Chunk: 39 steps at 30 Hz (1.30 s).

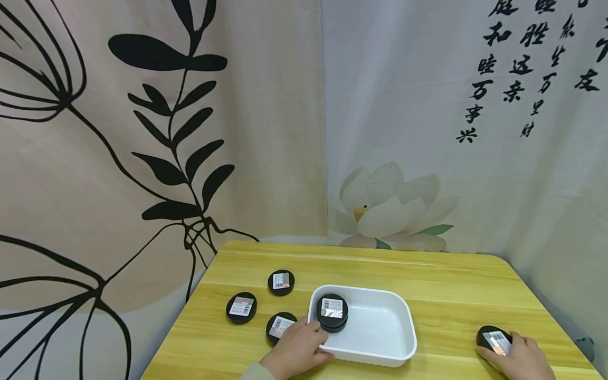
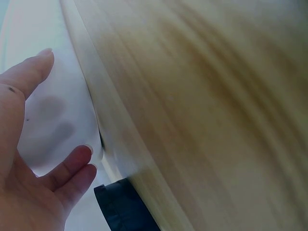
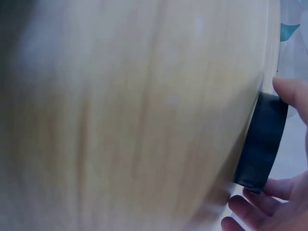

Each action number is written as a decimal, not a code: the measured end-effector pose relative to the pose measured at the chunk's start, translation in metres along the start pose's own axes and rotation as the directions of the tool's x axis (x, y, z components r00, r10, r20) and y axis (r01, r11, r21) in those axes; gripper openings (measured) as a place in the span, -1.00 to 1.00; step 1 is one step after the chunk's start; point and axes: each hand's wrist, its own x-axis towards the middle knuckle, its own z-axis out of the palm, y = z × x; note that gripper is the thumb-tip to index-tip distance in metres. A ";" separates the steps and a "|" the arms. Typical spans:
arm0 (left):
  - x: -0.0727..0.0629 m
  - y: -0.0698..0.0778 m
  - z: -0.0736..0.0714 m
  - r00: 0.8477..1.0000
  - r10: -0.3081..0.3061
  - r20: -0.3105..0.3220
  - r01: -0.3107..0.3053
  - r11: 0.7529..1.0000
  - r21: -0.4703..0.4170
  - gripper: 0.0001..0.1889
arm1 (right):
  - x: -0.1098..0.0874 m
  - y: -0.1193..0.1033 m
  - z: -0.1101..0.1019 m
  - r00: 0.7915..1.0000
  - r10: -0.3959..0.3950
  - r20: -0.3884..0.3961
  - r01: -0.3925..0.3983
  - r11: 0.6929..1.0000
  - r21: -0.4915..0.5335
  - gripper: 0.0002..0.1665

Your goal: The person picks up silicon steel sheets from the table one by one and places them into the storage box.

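Note:
At the right of the table my right hand point(image 1: 522, 359) holds a flat black round container point(image 1: 495, 340) by its sides. In the right wrist view, the thumb is on one edge of the container point(image 3: 262, 142) and the fingers are on the opposite edge, close over the wood. My left hand point(image 1: 299, 348) is at the front left corner of a white rectangular tray point(image 1: 410, 338), its thumb and fingers spread along the outside wall. Inside the tray's left end, two matching black containers point(image 1: 332, 311) are stacked, the upper one with a silver barcode label.
Left of the tray lie several more labelled black containers: one at the back point(image 1: 281, 283), one farther left point(image 1: 241, 307) and another point(image 1: 277, 330) partly hidden by my left hand. The yellow wooden table point(image 1: 451, 279) ends at a printed curtain point(image 1: 285, 132).

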 end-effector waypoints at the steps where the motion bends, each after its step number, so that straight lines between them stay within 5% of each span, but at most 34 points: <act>1: 0.000 0.000 0.000 1.000 0.002 -0.001 -0.002 1.000 0.002 -0.56 | 0.000 0.000 0.000 1.000 0.002 0.002 -0.002 1.000 0.000 0.44; 39: 0.001 0.003 -0.005 1.000 0.006 0.010 -0.006 1.000 0.016 -0.58 | -0.002 -0.002 -0.002 0.999 -0.011 -0.030 0.012 0.999 0.041 0.40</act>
